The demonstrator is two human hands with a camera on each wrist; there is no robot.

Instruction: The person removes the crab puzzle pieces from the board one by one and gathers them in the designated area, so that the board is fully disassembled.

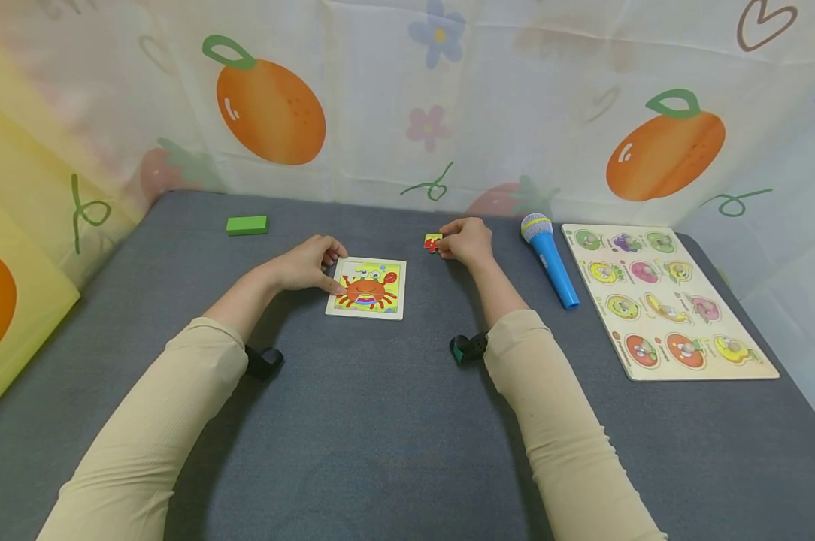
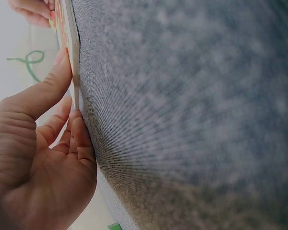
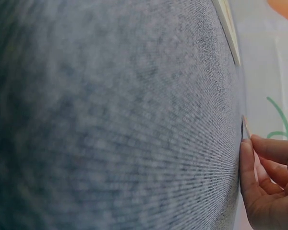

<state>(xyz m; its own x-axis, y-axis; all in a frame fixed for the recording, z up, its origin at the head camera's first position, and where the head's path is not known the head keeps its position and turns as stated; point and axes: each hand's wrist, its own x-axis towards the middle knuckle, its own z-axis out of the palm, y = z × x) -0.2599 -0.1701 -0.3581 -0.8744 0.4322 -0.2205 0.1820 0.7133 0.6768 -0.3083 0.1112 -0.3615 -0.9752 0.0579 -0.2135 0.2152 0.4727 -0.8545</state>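
Observation:
A square crab puzzle (image 1: pixel 365 294) with a pale frame lies on the grey table in the head view. My left hand (image 1: pixel 306 264) grips it at the left side, the thumb on the picture and the other fingers curled at the edge. The left wrist view shows that thumb (image 2: pixel 55 84) on top of the thin board, with fingertips low beside its edge. To the right of the puzzle, my right hand (image 1: pixel 468 242) pinches a small red and yellow jigsaw piece (image 1: pixel 431 242). In the right wrist view the piece (image 3: pixel 246 127) appears edge-on, tilted, close over the table.
A blue toy microphone (image 1: pixel 552 267) lies right of my right hand. Beyond it is a wooden fruit peg board (image 1: pixel 665 300) near the table's right edge. A green block (image 1: pixel 246 225) sits at the back left. A printed curtain (image 1: pixel 380 98) hangs behind the table (image 1: pixel 353 451).

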